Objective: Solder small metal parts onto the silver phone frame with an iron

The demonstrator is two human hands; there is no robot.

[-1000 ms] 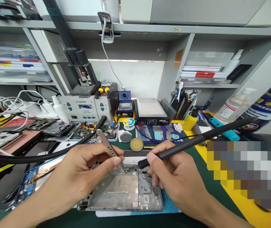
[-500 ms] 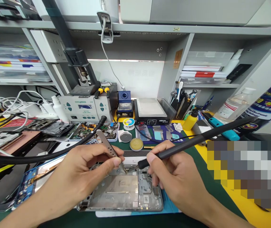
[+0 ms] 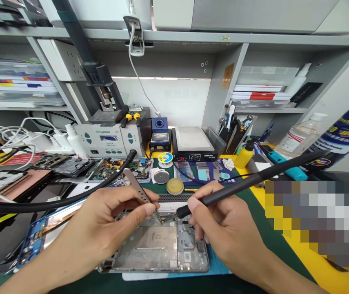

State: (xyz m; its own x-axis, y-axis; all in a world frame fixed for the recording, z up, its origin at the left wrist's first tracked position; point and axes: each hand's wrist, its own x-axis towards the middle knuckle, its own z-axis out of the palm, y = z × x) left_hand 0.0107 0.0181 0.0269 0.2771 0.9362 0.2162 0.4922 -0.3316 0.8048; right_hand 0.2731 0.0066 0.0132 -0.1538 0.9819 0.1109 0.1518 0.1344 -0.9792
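My left hand [image 3: 113,222] pinches a pair of metal tweezers [image 3: 139,192], their tips set down on the top edge of an opened phone frame [image 3: 156,247] that lies on the green mat. My right hand [image 3: 223,224] grips a black soldering iron [image 3: 254,179] like a pen. The iron's tip meets the tweezers' tips at the same spot on the phone's upper middle. Both hands rest close over the frame, one on each side.
Behind the phone stand a tin of flux [image 3: 174,185], a solder reel [image 3: 165,157], a grey rework station [image 3: 110,140], a small soldering station [image 3: 160,136] and a hot plate [image 3: 197,143]. A black hose [image 3: 54,200] crosses the left. Phone parts [image 3: 30,241] lie left; a yellow bottle [image 3: 244,155] right.
The view has shifted slightly downward and left. Both hands and their tools stay at the same spot on the phone frame.
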